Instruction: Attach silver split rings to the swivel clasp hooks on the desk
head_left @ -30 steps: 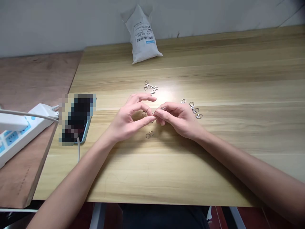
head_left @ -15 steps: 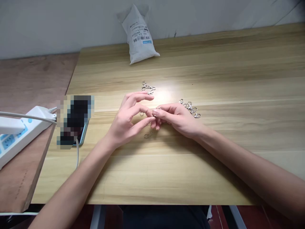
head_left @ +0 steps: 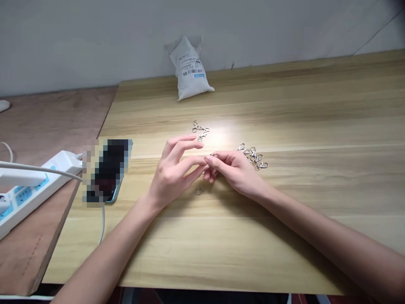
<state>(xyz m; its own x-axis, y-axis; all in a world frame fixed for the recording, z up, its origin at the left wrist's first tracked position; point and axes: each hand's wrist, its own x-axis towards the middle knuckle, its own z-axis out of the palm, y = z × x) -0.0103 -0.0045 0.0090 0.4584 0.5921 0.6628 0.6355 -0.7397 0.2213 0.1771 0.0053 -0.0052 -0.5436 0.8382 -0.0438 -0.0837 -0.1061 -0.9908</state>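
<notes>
My right hand (head_left: pixel 232 169) is closed in a pinch on a small silver swivel clasp (head_left: pixel 214 154); only a curved bit of it shows above the fingertips. Against those fingertips, the thumb and index finger of my left hand (head_left: pixel 175 171) come together, its other fingers stretched out and apart. What the left pinch holds is mostly hidden. Just below the hands, a pair of split rings (head_left: pixel 200 190) lies on the table. Several swivel clasps (head_left: pixel 253 157) sit in a pile beyond my right wrist. A smaller group of clasps (head_left: pixel 201 128) lies past my left fingertips.
A white plastic parcel bag (head_left: pixel 193 76) stands at the back of the wooden table (head_left: pixel 300 109), near the wall. To the left lies a blurred-out phone (head_left: pixel 110 169) with a white cable. A white power strip (head_left: pixel 41 185) rests on the adjoining reddish board.
The whole view has shifted, so everything appears lower. My left thumb and index finger have straightened and drawn closer together at the right fingertips. The piles look the same.
</notes>
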